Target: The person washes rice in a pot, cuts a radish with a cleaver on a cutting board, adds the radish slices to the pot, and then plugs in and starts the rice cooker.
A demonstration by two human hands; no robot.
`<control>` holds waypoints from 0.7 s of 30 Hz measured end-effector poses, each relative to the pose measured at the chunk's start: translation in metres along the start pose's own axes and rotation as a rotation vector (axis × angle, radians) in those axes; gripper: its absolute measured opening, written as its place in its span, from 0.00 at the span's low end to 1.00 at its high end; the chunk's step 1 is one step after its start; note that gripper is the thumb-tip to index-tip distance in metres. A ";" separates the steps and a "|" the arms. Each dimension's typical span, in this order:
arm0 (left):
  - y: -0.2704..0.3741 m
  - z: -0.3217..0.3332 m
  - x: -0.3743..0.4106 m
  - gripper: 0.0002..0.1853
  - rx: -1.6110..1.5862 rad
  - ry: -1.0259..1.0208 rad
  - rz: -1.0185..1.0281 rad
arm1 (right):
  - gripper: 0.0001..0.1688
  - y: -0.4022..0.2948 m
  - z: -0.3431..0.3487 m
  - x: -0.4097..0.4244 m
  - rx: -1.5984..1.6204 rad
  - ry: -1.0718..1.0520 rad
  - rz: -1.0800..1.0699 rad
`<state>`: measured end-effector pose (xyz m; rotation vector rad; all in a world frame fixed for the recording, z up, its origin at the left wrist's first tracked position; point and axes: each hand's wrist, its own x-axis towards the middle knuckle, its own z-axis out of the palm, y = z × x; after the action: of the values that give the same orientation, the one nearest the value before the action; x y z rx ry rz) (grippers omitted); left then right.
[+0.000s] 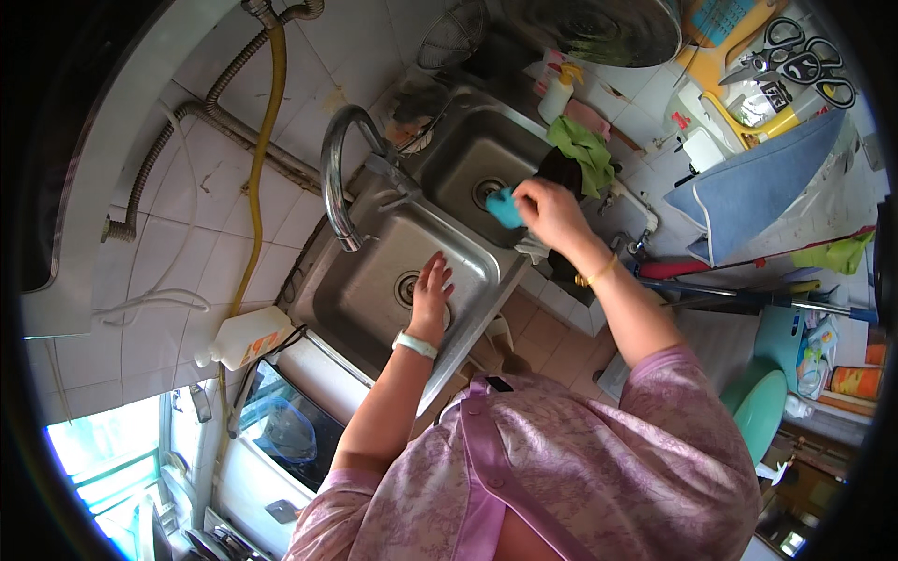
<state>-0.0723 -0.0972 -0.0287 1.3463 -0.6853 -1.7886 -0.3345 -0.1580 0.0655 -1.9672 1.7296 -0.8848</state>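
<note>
My right hand (551, 214) pinches a teal cloth or scrubber (505, 208), which hangs from the fingertips over the farther basin (459, 168) of a stainless steel double sink. Over the nearer basin (358, 301), my left hand (429, 294) is held with its fingers a little apart and nothing visible in it. Part of the drain (405, 289) shows beside its fingers. A curved chrome faucet (331, 175) arches above this basin, and no running water can be made out.
A green cloth (586, 151) hangs at the far sink's edge near a spray bottle (556, 97). A large round pan (596, 31) leans behind. Scissors (803, 66) and a blue cloth (765, 179) hang right. A white jug (249, 336) stands left, beside a glass-topped stove (280, 424).
</note>
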 end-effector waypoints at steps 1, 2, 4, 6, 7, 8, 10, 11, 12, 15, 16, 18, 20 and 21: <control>0.003 0.014 0.006 0.36 -0.083 -0.043 -0.009 | 0.08 -0.030 -0.006 -0.009 0.091 -0.092 0.033; 0.007 0.028 0.011 0.38 -0.162 -0.091 -0.019 | 0.09 -0.049 -0.001 -0.020 0.318 -0.168 0.059; 0.016 0.049 0.013 0.39 -0.543 -0.198 -0.200 | 0.09 -0.082 0.020 -0.037 0.448 -0.102 -0.136; 0.001 0.047 0.017 0.35 -0.742 -0.311 -0.093 | 0.09 -0.093 0.044 -0.040 0.366 0.033 -0.347; -0.015 0.044 0.020 0.32 -0.741 -0.389 0.127 | 0.09 -0.095 0.054 -0.039 0.377 0.033 -0.333; -0.030 0.043 0.024 0.29 -0.751 -0.463 0.330 | 0.09 -0.093 0.064 -0.038 0.391 0.038 -0.316; -0.011 0.043 0.020 0.30 -0.706 -0.288 0.007 | 0.09 -0.075 0.081 -0.039 0.407 0.070 -0.258; 0.009 0.050 0.010 0.32 -0.693 -0.249 -0.152 | 0.10 -0.064 0.093 -0.042 0.419 0.080 -0.226; 0.035 0.067 -0.009 0.36 -0.552 -0.087 -0.302 | 0.11 -0.040 0.110 -0.042 0.290 0.088 -0.101; 0.012 0.058 -0.007 0.38 -0.439 -0.351 -0.158 | 0.15 -0.011 0.119 -0.026 0.327 -0.035 0.274; 0.020 0.067 -0.020 0.35 -0.188 -0.345 -0.069 | 0.18 0.007 0.122 -0.025 0.810 0.018 0.455; 0.043 0.080 -0.040 0.25 0.270 -0.353 0.232 | 0.26 0.053 0.124 -0.026 1.552 0.025 0.669; 0.054 0.084 -0.035 0.22 -0.063 -0.338 0.118 | 0.30 0.044 0.108 -0.032 1.919 -0.133 0.783; 0.060 0.088 -0.031 0.20 -0.229 -0.331 0.065 | 0.32 0.035 0.102 -0.037 2.100 -0.217 0.839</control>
<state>-0.1360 -0.1078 0.0612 0.8774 -0.6638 -1.9903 -0.2940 -0.1411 -0.0401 0.0871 0.4538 -1.1154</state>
